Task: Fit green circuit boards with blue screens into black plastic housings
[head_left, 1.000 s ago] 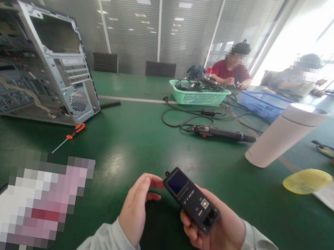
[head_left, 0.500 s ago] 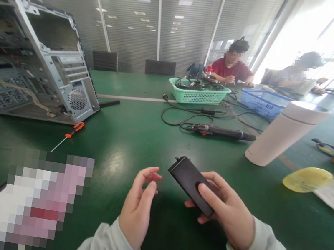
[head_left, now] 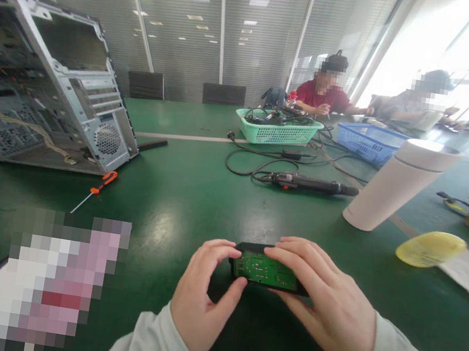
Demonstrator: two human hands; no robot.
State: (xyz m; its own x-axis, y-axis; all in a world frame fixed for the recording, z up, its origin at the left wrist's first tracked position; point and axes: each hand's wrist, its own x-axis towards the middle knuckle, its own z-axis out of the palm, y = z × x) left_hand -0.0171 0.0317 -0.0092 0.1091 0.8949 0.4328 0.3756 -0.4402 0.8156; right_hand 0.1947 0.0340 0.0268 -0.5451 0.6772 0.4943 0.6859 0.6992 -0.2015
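Note:
A black case (head_left: 255,247) with a green circuit board (head_left: 266,270) showing in its open side is held between both hands above the green table. My left hand (head_left: 206,296) grips its left end between fingers and thumb. Around the right end is my right hand (head_left: 325,302), its fingers over the top edge and its thumb below. An orange-handled screwdriver (head_left: 104,180) lies to the left, near an open metal computer case (head_left: 70,90).
A black electric screwdriver (head_left: 304,183) with its cable lies beyond the hands. Behind it stand a green basket (head_left: 281,134) of cables and a blue basket (head_left: 368,142). A pale bottle (head_left: 397,186) is at right. Two people sit at the far side.
The black case has been turned, so its green board now shows. My left hand has moved onto its left end, and my right hand has shifted its hold on the other end.

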